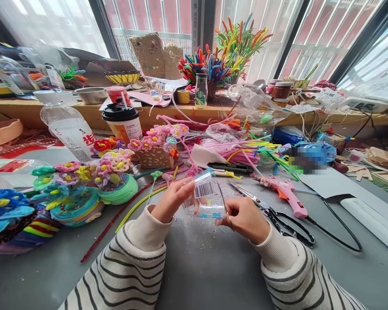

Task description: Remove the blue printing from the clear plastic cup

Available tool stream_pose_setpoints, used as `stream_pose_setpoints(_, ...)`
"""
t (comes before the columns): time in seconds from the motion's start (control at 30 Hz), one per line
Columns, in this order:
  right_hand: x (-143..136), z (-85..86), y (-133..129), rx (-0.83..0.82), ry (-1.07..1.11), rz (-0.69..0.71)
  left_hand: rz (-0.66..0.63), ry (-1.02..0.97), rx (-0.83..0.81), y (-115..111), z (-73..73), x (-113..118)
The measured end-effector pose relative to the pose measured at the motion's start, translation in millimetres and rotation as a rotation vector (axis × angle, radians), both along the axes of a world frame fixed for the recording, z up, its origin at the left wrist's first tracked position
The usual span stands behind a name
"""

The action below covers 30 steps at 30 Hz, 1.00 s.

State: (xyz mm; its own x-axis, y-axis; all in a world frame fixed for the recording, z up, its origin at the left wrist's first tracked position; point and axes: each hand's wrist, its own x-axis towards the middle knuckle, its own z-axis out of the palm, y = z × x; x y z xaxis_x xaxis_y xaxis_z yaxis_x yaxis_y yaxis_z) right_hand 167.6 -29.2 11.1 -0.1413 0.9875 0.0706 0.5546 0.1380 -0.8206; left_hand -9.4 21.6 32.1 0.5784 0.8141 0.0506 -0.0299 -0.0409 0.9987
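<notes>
Clear plastic container (211,200) gripped by the left hand (173,199), thin dark strip (222,196) pinched by the right hand (247,218): container best kept uncrushed!

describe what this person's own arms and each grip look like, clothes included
The left sleeve and right sleeve are long, off-white with thin, dark, wavy stripes, and look loose. Each ends in a plain, ribbed, cream-coloured cuff. The left grip and right grip are bare, with no gloves.
</notes>
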Motion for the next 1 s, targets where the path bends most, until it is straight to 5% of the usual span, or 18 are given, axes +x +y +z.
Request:
stream_pose_setpoints(0.33,-1.4,-8.0,-0.1,0.01,0.058,-0.03,0.028,-0.055,-0.129,-2.3,4.0,1.4)
stream_pose_setpoints(1.0,2.0,-3.4,-0.1,-0.086,0.038,-0.014,-0.099,-0.041,-0.077,-3.2,6.2,2.6)
